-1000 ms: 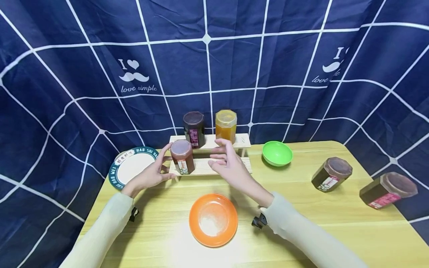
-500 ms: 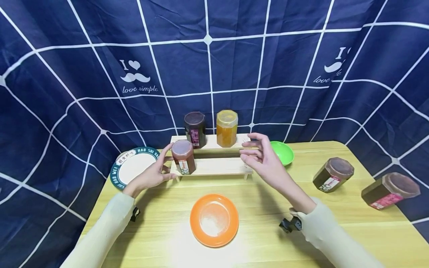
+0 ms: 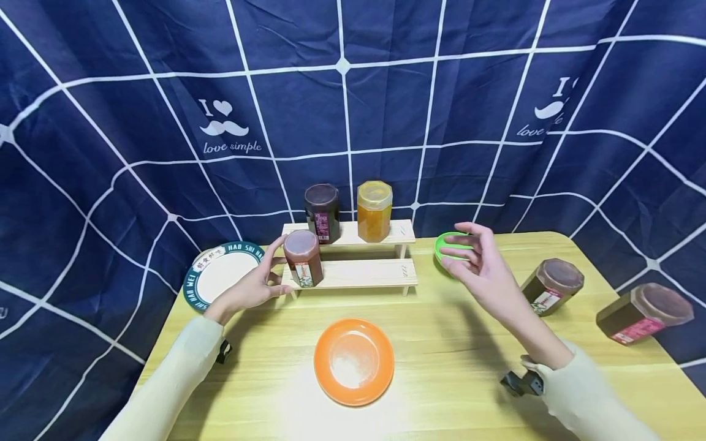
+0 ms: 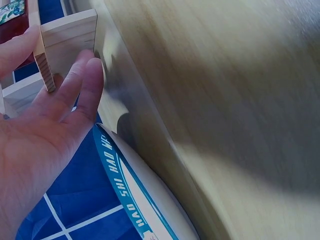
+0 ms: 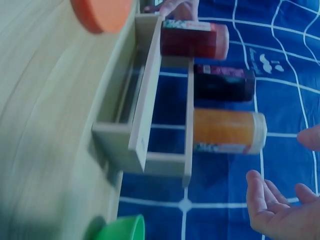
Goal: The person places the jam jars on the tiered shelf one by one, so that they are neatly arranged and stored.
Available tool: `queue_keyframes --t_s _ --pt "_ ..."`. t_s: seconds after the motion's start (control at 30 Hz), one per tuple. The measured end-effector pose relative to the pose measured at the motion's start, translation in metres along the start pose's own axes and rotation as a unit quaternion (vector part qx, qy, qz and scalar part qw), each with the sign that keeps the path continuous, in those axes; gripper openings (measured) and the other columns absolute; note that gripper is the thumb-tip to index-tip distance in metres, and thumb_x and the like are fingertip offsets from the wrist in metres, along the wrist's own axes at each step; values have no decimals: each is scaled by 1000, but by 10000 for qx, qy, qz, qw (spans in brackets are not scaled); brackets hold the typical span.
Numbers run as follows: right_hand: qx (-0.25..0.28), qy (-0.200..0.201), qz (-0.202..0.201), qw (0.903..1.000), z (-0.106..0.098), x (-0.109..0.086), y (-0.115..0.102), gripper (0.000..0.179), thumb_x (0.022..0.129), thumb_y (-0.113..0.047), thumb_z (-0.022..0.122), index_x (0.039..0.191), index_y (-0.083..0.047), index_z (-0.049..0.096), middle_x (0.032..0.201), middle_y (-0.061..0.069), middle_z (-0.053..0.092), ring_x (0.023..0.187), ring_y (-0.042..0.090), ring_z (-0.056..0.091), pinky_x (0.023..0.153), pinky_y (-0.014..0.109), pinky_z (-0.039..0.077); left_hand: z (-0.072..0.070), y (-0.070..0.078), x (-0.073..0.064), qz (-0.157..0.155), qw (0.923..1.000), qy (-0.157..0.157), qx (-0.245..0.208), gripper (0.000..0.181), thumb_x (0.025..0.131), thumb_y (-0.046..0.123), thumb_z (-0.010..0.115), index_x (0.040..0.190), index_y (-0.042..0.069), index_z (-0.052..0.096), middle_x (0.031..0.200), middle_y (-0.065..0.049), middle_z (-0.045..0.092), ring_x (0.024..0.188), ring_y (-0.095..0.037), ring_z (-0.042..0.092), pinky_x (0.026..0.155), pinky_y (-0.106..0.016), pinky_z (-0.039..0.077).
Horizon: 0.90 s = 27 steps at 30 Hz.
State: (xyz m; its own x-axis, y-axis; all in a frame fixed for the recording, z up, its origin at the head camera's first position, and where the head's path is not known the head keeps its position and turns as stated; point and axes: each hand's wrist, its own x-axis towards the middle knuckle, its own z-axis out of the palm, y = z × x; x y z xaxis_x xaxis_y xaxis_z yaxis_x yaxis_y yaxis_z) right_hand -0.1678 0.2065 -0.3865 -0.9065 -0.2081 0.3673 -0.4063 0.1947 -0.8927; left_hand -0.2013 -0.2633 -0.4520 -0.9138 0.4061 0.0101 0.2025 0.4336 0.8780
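Observation:
My left hand (image 3: 250, 288) is at the left end of a two-step wooden shelf (image 3: 366, 274), its fingers relaxed. Beside it, a reddish-brown jar (image 3: 303, 260) stands upright on the lower step. The left wrist view shows the thumb at that jar's base, while the other fingers extend below the step board. On the upper step stand a dark purple jar (image 3: 322, 214) and a yellow-orange jar (image 3: 375, 213). My right hand (image 3: 485, 269) is in the air with loosely bent fingers and holds nothing; in the head view it overlaps a green bowl (image 3: 441, 248).
Two brown jars stand at the right, one nearer (image 3: 554, 285) and one farther out (image 3: 642, 313). An orange plate (image 3: 353, 362) lies in front of the shelf. A white plate with a teal rim (image 3: 190, 291) is at the left. A blue gridded curtain (image 3: 386, 110) hangs behind.
My right hand has moved right, from in front of the shelf to over the green bowl. The left hand and the jars have stayed in place.

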Motion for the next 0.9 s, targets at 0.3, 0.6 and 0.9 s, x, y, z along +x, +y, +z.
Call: queue_keyframes --t_s 0.3,0.6,0.9 --pt "579 642 -319 9957 -45 -23 14 57 103 13 64 152 -7 44 137 5 62 125 11 66 99 16 50 1 -2 0 -62 10000 -21 30 113 99 -8 74 175 24 -2 165 -39 34 104 -40 70 93 -48 54" --pt "1140 1322 -272 9843 -84 -42 29 65 98 20 63 152 -9 40 133 6 61 123 10 65 97 14 50 0 -3 0 -32 10000 8 74 113 98 -9 75 175 22 -2 164 -39 35 105 -41 70 94 -51 54" --pt "-424 1965 157 9795 -112 -59 45 71 98 10 69 158 -18 44 144 -5 52 133 8 54 103 12 43 0 -3 -1 4 10000 12 73 113 98 -9 75 175 23 -2 165 -38 34 104 -41 70 96 -53 54"
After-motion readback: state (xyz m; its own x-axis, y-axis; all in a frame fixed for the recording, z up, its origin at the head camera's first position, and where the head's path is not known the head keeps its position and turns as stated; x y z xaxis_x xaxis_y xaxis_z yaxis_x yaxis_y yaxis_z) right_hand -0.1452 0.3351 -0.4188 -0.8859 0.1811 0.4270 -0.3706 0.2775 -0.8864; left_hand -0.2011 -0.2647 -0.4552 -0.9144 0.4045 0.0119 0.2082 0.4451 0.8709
